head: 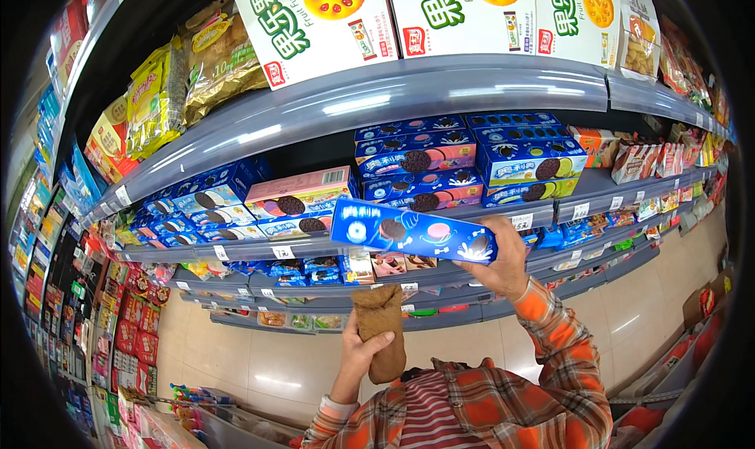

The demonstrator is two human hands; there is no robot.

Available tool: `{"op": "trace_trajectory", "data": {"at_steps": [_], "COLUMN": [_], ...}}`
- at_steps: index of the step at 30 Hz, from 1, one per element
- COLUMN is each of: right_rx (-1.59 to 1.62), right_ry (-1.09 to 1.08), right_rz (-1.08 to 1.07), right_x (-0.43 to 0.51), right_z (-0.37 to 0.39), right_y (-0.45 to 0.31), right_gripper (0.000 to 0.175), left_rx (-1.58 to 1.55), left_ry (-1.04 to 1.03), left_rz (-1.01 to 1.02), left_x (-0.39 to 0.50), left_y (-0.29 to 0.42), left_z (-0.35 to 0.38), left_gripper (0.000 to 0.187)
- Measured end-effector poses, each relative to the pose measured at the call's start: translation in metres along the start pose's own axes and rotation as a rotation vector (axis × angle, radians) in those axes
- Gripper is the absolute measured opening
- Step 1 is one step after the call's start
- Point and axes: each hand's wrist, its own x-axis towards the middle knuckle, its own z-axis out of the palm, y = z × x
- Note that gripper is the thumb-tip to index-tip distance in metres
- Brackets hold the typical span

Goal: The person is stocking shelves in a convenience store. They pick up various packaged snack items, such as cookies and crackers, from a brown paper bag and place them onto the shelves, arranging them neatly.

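My right hand (504,260) grips one end of a long blue Oreo cookie box (413,231). The box is held in front of the shelf's edge, its printed face towards me, tilted down to the right. Lower down, my left hand (364,346) is closed around a folded brown cloth (380,325), which hangs over the aisle. Behind the held box, stacked blue Oreo boxes (419,157) with pink fruit pictures stand on the shelf. Boxes with green fruit pictures (531,163) are to their right. A pink-topped box (298,186) lies on the stack to the left.
The upper shelf's clear plastic edge (413,89) overhangs the boxes, with large white cartons (466,18) above it. Price tags (283,252) line the shelf edge below. Lower shelves carry small packets (321,272). Tiled floor (283,354) shows beneath, and bins (666,378) stand at the lower right.
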Motion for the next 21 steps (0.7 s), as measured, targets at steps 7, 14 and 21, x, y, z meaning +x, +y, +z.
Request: {"op": "trace_trajectory", "data": {"at_steps": [7, 14, 21], "right_rx": [0.250, 0.655, 1.151], "right_ry": [-0.026, -0.129, -0.138], "right_rz": [0.334, 0.773, 1.114], "right_x": [-0.017, -0.017, -0.019], "right_z": [0.010, 0.001, 0.011], "right_y": [-0.014, -0.026, -0.037], "right_gripper": [0.058, 0.057, 0.045], "left_rx": [-0.086, -0.087, -0.005], "left_ry": [0.035, 0.026, -0.036], "left_rz": [0.029, 0.022, 0.165], "left_x": [-0.004, -0.002, 0.002], "left_y": [0.000, 0.008, 0.005], "left_z": [-0.001, 0.005, 0.014], "left_gripper": [0.057, 0.060, 0.070]}}
